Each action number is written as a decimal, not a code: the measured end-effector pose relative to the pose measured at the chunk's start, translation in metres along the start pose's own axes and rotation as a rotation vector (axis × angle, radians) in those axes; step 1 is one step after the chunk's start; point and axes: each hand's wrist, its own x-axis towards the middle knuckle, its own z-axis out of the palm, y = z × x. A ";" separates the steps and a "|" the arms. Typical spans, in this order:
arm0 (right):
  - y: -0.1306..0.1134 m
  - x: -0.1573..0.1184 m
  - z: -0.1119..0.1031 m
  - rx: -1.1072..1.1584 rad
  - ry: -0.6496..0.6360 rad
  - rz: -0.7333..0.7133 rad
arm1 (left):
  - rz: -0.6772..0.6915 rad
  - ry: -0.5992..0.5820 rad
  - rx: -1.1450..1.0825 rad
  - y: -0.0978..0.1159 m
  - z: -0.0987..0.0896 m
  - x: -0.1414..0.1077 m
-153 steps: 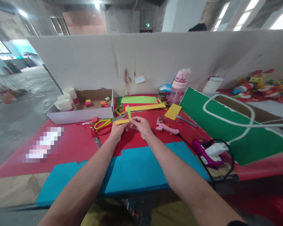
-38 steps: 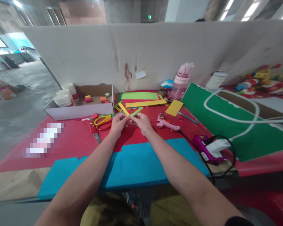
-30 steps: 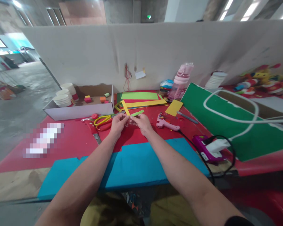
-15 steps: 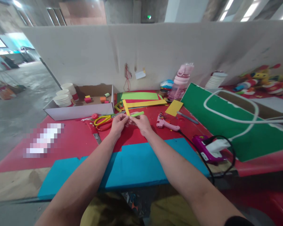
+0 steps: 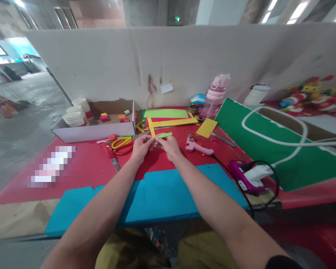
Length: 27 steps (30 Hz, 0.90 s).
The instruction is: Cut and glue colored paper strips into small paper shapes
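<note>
My left hand [image 5: 141,147] and my right hand [image 5: 170,147] meet at the fingertips above the red tabletop, both pinched closed. A narrow yellow paper strip [image 5: 151,127] stands up from the fingertips of my left hand. Out past the fingers of my right hand sticks a light green paper strip [image 5: 165,135], slanting to the right. The lower ends of both strips are hidden by the fingers, so I cannot tell how they join. Yellow-handled scissors [image 5: 121,142] lie left of my left hand, and a pink glue gun [image 5: 198,146] rests right of my right hand.
Blue padding [image 5: 173,194] covers the table's front edge. A white box [image 5: 98,132] holding paper cups and small paper rolls sits at left. Coloured sheets [image 5: 165,113] lie behind my hands. To the right are a purple power strip [image 5: 248,179], a green board [image 5: 257,145] and a pink bottle [image 5: 215,97].
The yellow strip has tilted slightly more upright and shifted a little right. The green strip's tip has moved slightly right. Both hands keep their pinch in nearly the same place.
</note>
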 end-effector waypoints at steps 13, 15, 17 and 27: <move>-0.001 -0.001 0.000 -0.027 -0.028 -0.017 | -0.061 -0.012 -0.041 0.000 -0.002 -0.001; -0.001 -0.001 0.000 -0.038 -0.035 -0.036 | -0.054 -0.018 -0.040 -0.001 -0.002 0.000; 0.000 -0.001 0.000 -0.059 -0.033 -0.050 | -0.053 -0.020 -0.043 -0.002 -0.002 0.000; 0.001 0.001 -0.002 -0.105 -0.053 -0.090 | -0.090 0.020 -0.058 0.003 0.000 -0.002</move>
